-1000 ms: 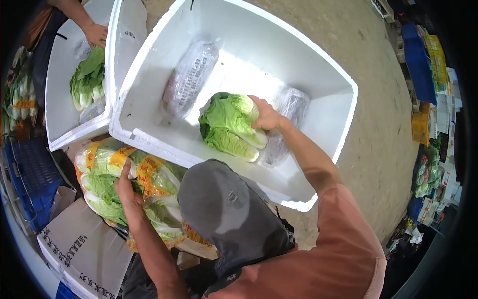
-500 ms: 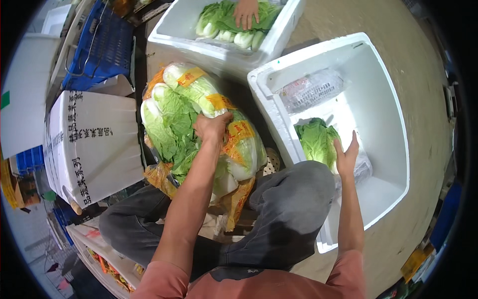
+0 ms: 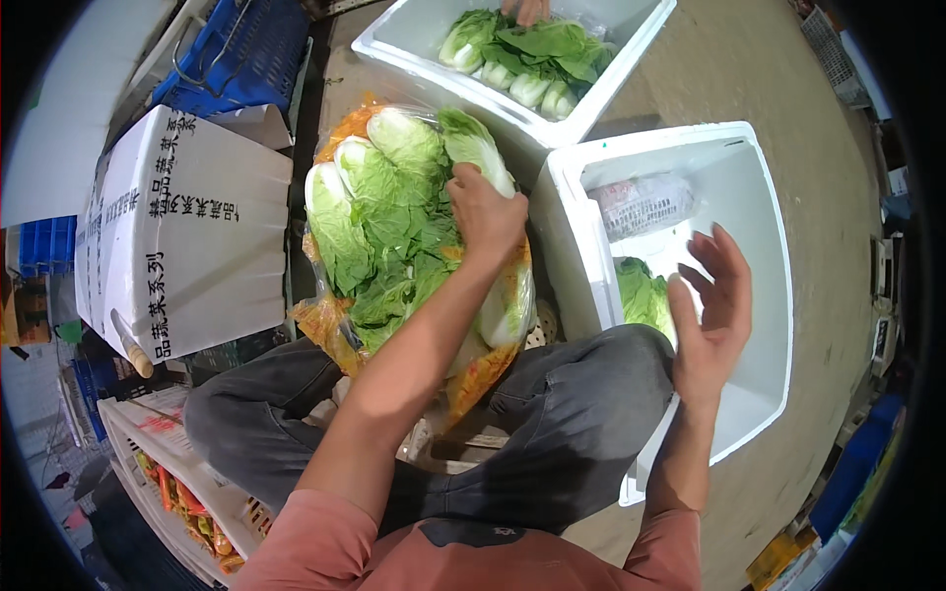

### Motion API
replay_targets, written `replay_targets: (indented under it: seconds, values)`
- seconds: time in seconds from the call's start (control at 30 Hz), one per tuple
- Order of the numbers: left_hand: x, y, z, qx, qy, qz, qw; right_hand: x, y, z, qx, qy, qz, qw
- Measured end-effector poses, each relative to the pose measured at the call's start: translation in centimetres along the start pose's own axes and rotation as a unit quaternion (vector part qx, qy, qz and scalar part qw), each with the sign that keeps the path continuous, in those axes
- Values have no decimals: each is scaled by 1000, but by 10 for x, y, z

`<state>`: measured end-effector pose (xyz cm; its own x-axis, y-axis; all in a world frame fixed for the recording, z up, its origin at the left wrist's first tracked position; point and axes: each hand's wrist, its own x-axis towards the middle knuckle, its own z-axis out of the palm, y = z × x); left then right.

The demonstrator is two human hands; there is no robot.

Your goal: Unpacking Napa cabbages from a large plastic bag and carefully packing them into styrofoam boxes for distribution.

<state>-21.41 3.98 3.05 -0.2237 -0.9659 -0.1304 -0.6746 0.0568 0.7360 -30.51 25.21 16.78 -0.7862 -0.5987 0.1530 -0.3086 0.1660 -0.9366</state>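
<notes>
Have left hand (image 3: 490, 212) half-curled at near end of cabbage (image 3: 477, 148), pointing lengthwise forward-left from it; can't tell if gripped. Have right hand (image 3: 714, 320) spread, empty, well apart

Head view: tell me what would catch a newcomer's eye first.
The eye falls first on the pale-green cabbages in an orange-and-clear bag, just left of centre, the left grip over them. Next comes the white foam box on the right, behind the open right grip. A second box, holding greens, sits at the top.
</notes>
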Motion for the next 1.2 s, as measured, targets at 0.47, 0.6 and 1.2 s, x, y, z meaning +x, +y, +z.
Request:
replay_targets:
  seconds: [0.47,0.6,1.2]
  values:
    - [52,-64,3,-491,-158,-289,806,14,-13,25,-118,-197,30,973]
    - [56,-103,-69,-414,-158,-361,821,23,1,27,-107,-255,-22,961]
    - [-87,87,-72,-351,-355,191,845,31,77,-75,296,-148,157,930]
